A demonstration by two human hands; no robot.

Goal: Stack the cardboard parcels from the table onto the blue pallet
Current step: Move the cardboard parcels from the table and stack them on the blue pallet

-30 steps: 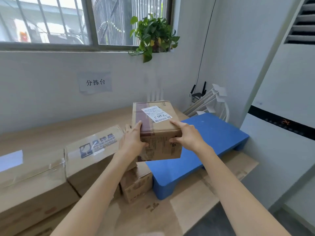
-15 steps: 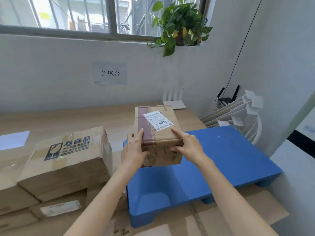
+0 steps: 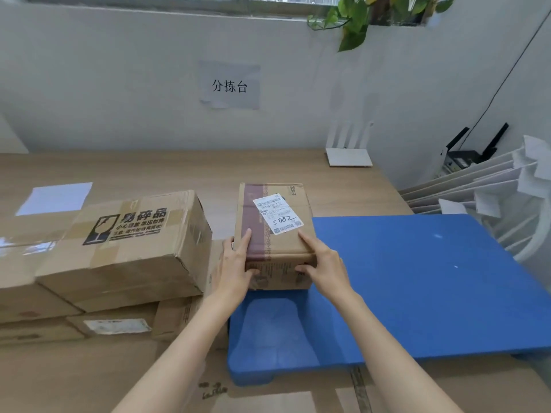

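A small cardboard parcel (image 3: 278, 248) with a white shipping label and a dark tape stripe sits at the far left part of the blue pallet (image 3: 417, 287). Whether it rests fully on the pallet I cannot tell. My left hand (image 3: 237, 268) grips its left near corner. Its right near corner is held by my right hand (image 3: 323, 268). A larger parcel with a fragile mark (image 3: 131, 245) lies to the left on other flat boxes. Beneath and beside it are more cardboard parcels (image 3: 116, 324).
A wooden table (image 3: 179, 171) runs along the white wall, with a white router (image 3: 348, 156) at its back. Leaning flat cardboard sheets (image 3: 477, 186) stand right of the pallet. Cardboard covers the floor in front (image 3: 89, 380). A paper sheet (image 3: 55, 198) lies at the left.
My view dropped and swung left. Both hands carried the small parcel down to the pallet's far left part, still gripping it.
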